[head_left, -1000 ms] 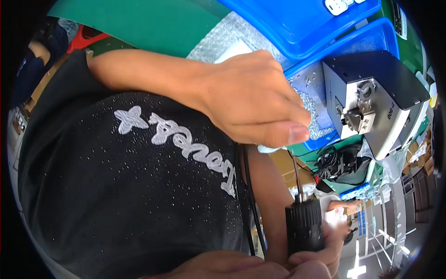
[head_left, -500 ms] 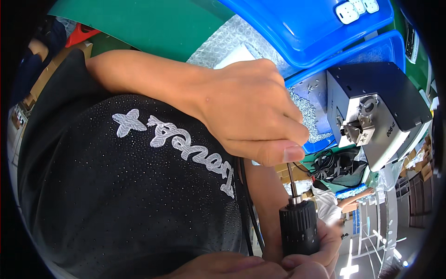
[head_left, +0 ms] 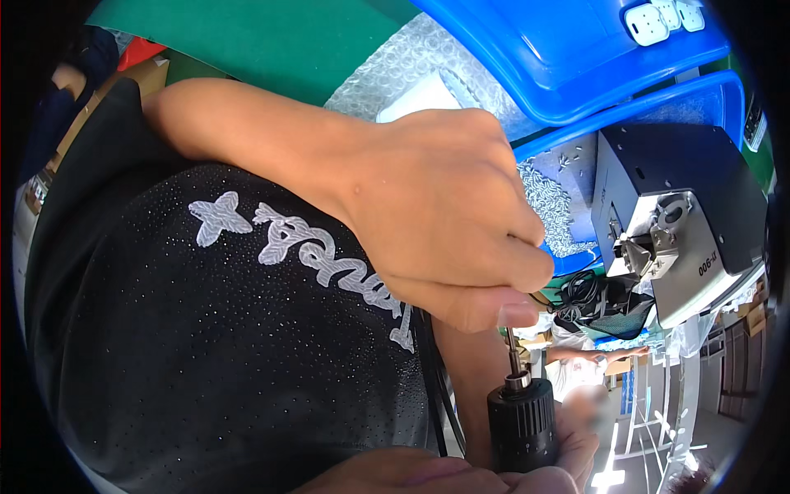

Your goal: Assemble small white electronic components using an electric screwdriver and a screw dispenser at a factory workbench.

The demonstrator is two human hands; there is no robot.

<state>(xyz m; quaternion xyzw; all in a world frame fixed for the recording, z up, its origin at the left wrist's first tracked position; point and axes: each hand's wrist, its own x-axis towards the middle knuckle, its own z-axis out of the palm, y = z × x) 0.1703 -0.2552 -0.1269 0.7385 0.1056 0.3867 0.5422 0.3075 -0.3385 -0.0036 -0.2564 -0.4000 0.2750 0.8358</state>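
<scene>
My left hand [head_left: 453,214], its arm crossing from the upper left, is closed in a pinch, thumb turned toward the lower right. Just under the thumb is the thin metal bit [head_left: 513,354] of a black electric screwdriver [head_left: 523,421], which stands nearly upright. The fingers hide the bit's tip and anything pinched there. My right hand [head_left: 574,449] is wrapped round the ribbed black body of the screwdriver; its lower part is cut off by the lower edge. A further patch of skin [head_left: 395,471] shows at the bottom; I cannot tell how it joins the hand.
Behind the hands, a blue tray [head_left: 543,177] holds many small silver screws. A screw feeder [head_left: 683,214] stands to its right. A larger blue bin [head_left: 527,49] holds white plastic parts [head_left: 648,25]. Bubble wrap [head_left: 387,70] covers part of the green table [head_left: 247,41]. Another person [head_left: 576,370] works in the background.
My left hand and the screwdriver sit slightly lower and further left. The bin and feeder have shifted right in the view. Both grips look the same.
</scene>
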